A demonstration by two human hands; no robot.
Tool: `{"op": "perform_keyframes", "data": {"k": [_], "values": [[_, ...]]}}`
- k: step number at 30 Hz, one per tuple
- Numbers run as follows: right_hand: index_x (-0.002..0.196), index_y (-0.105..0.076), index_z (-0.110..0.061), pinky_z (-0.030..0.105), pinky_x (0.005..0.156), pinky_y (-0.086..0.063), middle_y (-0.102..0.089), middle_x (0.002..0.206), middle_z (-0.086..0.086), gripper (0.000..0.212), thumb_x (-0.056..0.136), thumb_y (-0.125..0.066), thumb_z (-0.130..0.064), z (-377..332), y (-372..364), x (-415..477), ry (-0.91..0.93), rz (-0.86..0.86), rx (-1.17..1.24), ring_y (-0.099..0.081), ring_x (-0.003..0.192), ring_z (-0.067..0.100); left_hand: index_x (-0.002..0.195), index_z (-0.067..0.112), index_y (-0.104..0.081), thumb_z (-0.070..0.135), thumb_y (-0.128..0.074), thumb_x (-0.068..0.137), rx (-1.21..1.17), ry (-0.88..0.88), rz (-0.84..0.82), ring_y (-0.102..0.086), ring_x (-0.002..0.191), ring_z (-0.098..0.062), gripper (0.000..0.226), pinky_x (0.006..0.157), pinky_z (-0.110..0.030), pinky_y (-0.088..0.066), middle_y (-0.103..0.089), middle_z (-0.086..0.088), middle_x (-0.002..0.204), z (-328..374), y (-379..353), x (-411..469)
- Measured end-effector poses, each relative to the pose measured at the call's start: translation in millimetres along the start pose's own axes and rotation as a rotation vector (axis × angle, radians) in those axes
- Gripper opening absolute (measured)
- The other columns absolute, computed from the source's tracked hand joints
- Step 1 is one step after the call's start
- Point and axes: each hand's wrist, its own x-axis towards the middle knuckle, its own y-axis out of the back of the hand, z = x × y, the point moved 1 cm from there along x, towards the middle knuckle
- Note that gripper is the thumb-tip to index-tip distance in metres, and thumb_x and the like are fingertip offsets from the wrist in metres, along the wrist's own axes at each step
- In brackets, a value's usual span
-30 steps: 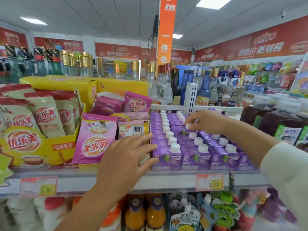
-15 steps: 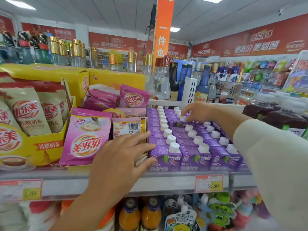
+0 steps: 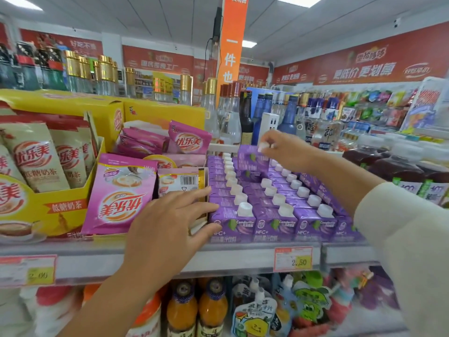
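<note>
Item 1, nearest: my left hand (image 3: 167, 229), fingers straight and spread, grasping nothing, with its fingertips against the left flank of the front juice cartons (image 3: 274, 222) on the shelf (image 3: 230, 259).
Item 2: pink sachets (image 3: 121, 198), just left of that hand. A price tag (image 3: 293, 259) sits on the shelf edge below the cartons.
Item 3, farther back: my right hand (image 3: 286, 149), pinching the white cap of a single purple carton (image 3: 250, 161), held above the rear rows.
Item 4, behind: glass bottles (image 3: 228, 117), upright.
</note>
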Motion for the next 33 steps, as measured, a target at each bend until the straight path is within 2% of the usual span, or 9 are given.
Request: {"op": "perform_keyframes", "data": {"k": [2,4,7,11,15,19,23,30,33], "values": [[0.116,-0.046,-0.014,0.026,0.058,-0.05,-0.059,0.099,0.004,0.02,0.104,-0.04,-0.028,-14.2,16.2,-25.6,0.015,0.11,0.143,-0.053,0.065,0.017,0.114,0.042,-0.068,0.068,-0.042,0.084,-0.019,0.021,-0.007,-0.056,0.114,-0.003,0.048,0.085,-0.029,-0.045,-0.057,0.025,0.132,0.4,2.9,0.4],[0.112,-0.048,-0.019,0.036,0.074,-0.059,-0.06,0.101,0.0,0.017,0.103,-0.041,-0.032,-27.0,26.1,-55.8,0.03,0.198,0.307,-0.063,0.081,0.018,0.125,0.038,-0.062,0.07,-0.043,0.084,-0.061,0.044,0.023,-0.051,0.122,-0.004,0.056,0.094,-0.028,-0.041,-0.055,0.022,0.136,4.0,9.1,2.7],[0.104,-0.052,-0.017,0.03,0.064,-0.06,-0.059,0.094,0.008,0.009,0.102,-0.045,-0.024,-44.9,16.8,-106.4,0.038,0.2,0.577,-0.062,0.07,0.009,0.134,0.03,-0.056,0.066,-0.048,0.084,-0.204,0.056,0.132,-0.042,0.125,0.002,0.062,0.103,-0.013,-0.028,-0.051,0.023,0.134,19.7,22.3,-4.0],[0.098,-0.056,-0.021,0.024,0.058,-0.053,-0.047,0.076,0.0,0.009,0.1,-0.048,-0.025,-55.6,-36.9,-164.6,0.027,0.0,0.822,-0.05,0.065,0.01,0.135,0.05,-0.045,0.071,-0.055,0.077,-0.777,0.306,-0.14,-0.052,0.116,0.014,0.063,0.091,-0.009,-0.045,-0.053,0.04,0.123,47.6,25.5,-42.0],[0.096,-0.063,-0.031,0.021,0.059,-0.05,-0.054,0.07,-0.008,0.009,0.093,-0.055,-0.032,-55.4,-98.9,-193.7,-0.052,-0.108,0.996,-0.054,0.065,0.007,0.116,0.026,-0.064,0.032,-0.069,0.078,-1.228,0.616,-0.236,-0.07,0.097,-0.003,0.038,0.077,-0.019,-0.056,-0.075,0.013,0.105,61.6,4.3,-86.3],[0.112,-0.062,-0.022,0.018,0.071,-0.054,-0.072,0.096,-0.001,0.036,0.076,-0.066,-0.022,-57.9,-135.0,-219.7,-0.152,-0.151,1.242,-0.069,0.086,0.013,0.113,0.011,-0.065,0.023,-0.064,0.076,-1.32,0.849,-0.157,-0.073,0.088,-0.015,0.04,0.069,-0.024,-0.059,-0.077,-0.003,0.1,63.0,-10.0,-119.9],[0.103,-0.057,-0.013,0.021,0.068,-0.054,-0.071,0.088,-0.007,0.04,0.067,-0.069,-0.026,-54.2,-159.3,-236.8,-0.21,-0.073,1.27,-0.068,0.084,0.011,0.115,0.013,-0.065,0.026,-0.061,0.078,-1.417,0.982,-0.169,-0.074,0.09,-0.023,0.039,0.072,-0.029,-0.061,-0.076,-0.01,0.104,63.7,-16.4,-142.9],[0.1,-0.052,-0.013,0.024,0.072,-0.056,-0.07,0.095,-0.009,0.035,0.071,-0.068,-0.026,-51.5,-183.0,-247.1,-0.192,-0.051,1.265,-0.067,0.093,0.011,0.126,0.014,-0.061,0.024,-0.056,0.086,-1.472,0.981,-0.208,-0.068,0.11,-0.027,0.042,0.09,-0.035,-0.057,-0.071,-0.011,0.119,62.9,-15.8,-158.0],[0.111,-0.049,-0.018,0.022,0.084,-0.053,-0.068,0.105,-0.013,0.058,0.062,-0.079,-0.025,-59.5,-193.4,-252.7,-0.168,-0.089,1.254,-0.066,0.102,0.006,0.125,0.017,-0.066,0.028,-0.061,0.091,-1.497,0.949,-0.199,-0.066,0.114,-0.025,0.037,0.09,-0.032,-0.057,-0.069,-0.011,0.123,67.3,-16.4,-163.0]]}}
